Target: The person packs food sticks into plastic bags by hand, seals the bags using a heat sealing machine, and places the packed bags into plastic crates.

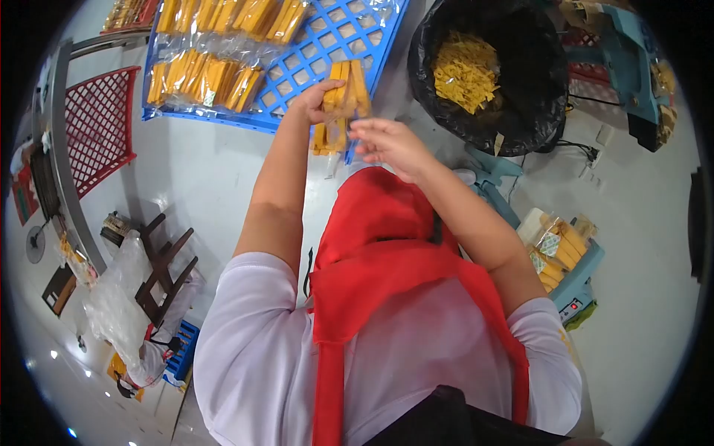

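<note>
Nearest lie a white short-sleeved shirt (253, 334) and a red cloth apron (379, 219). Beyond them, the right hand (390, 145) reaches in from the right with fingers partly bent, just beside a clear plastic packet of long yellow-orange sticks (343, 85); I cannot tell whether its fingertips pinch the film. The left hand (321, 102) grasps this packet from the left, thumb across it, at the near right part of a blue plastic lattice crate (309, 67).

To the right of the apron, a teal box-shaped machine (584, 282) bears bagged yellow pieces (558, 245). Farther off on the right, a black plastic bag (532, 82) lining a round container holds loose yellow strips (465, 70). On the crate's left and far parts lie two rows of similar stick-filled packets (204, 78).
</note>
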Demonstrator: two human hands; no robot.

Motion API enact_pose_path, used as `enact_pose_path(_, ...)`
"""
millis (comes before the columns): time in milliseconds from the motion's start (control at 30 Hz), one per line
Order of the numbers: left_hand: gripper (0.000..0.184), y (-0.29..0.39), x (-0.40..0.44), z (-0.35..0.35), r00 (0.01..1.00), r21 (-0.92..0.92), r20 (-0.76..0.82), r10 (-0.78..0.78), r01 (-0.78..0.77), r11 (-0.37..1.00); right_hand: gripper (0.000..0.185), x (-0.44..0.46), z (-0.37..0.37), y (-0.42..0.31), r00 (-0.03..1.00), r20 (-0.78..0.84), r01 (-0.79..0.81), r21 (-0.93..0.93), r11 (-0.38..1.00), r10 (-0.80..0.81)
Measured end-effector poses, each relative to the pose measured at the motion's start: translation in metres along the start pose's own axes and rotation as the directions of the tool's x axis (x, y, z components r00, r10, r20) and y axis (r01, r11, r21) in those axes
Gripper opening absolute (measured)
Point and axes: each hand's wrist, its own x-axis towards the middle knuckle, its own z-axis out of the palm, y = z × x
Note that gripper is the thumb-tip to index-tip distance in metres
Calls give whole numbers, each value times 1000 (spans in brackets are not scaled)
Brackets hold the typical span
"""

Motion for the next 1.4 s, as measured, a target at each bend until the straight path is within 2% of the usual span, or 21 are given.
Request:
enact_pose_path(100,36,6,18,-12,988,117,82,-134,124,985,32,-17,-28,11,995,-19,-98,-73,992,97)
enact_pose_path(167,42,7,50,-29,992,171,-6,-129,129,977,31,-28,-48,21,990,-47,-137,-50,989,134)
enact_pose_path(233,50,1,75,-48,966,721,-244,85,122,682,30,-34,-66,37,979,-93,-183,-12,983,181)
enact_pose_path(333,51,1,71,-38,977,715,-212,-17,167,679,29,-44,-82,50,973,-140,-178,34,983,181)
enact_pose_path(567,72,3,38,-27,945,623,-317,82,142,769,30,-47,-103,45,968,-196,-129,151,980,158)
enact_pose_path(667,79,24,35,-55,914,458,-296,277,-118,881,29,-45,-118,43,962,-248,-69,182,981,114)
enact_pose_path(700,79,37,32,-63,875,389,-299,379,-251,886,29,-46,-122,44,962,-252,-56,194,979,105)
enact_pose_path(733,73,54,45,-84,740,301,-399,542,-453,839,28,-47,-127,43,962,-258,-39,206,978,92)
enact_pose_path(767,63,78,54,-105,618,233,-548,563,-534,813,28,-48,-130,44,958,-277,-9,206,979,67)
enact_pose_path(800,59,108,93,-177,585,193,-470,661,-663,724,28,-50,-131,46,952,-294,-17,224,974,84)
enact_pose_path(867,58,139,48,-133,440,99,-740,509,-677,729,28,-56,-134,52,941,-319,-25,267,963,113)
enact_pose_path(933,49,162,45,-141,486,107,-691,535,-663,741,27,-62,-136,60,932,-345,-10,287,958,113)
enact_pose_path(1033,38,177,54,-124,440,86,-760,479,-662,744,26,-72,-134,68,926,-357,-1,328,945,124)
enact_pose_path(1100,25,186,46,-105,-7,713,-469,883,-593,374,26,-80,-130,65,927,-351,-13,319,948,131)
enact_pose_path(1133,17,195,34,-86,-218,960,-230,948,-212,184,26,-84,-128,61,928,-359,24,315,949,96)
enact_pose_path(1167,17,201,22,-64,-233,960,-203,951,-238,147,27,-89,-125,56,931,-353,12,297,955,98)
enact_pose_path(1233,14,198,-18,5,-357,961,240,903,217,-170,27,-100,-123,45,932,-360,73,271,960,31)
enact_pose_path(1300,13,202,-64,63,181,967,186,966,139,-212,29,-113,-122,35,922,-387,110,248,963,-6)
enact_pose_path(1333,13,198,-88,93,345,942,276,897,91,-324,30,-122,-120,25,922,-384,155,229,961,-57)
enact_pose_path(1367,14,191,-110,125,498,902,356,791,38,-430,30,-129,-120,16,909,-400,224,227,948,-119)
enact_pose_path(1400,13,174,-134,158,460,820,515,723,-19,-572,31,-136,-121,7,901,-399,273,220,937,-169)
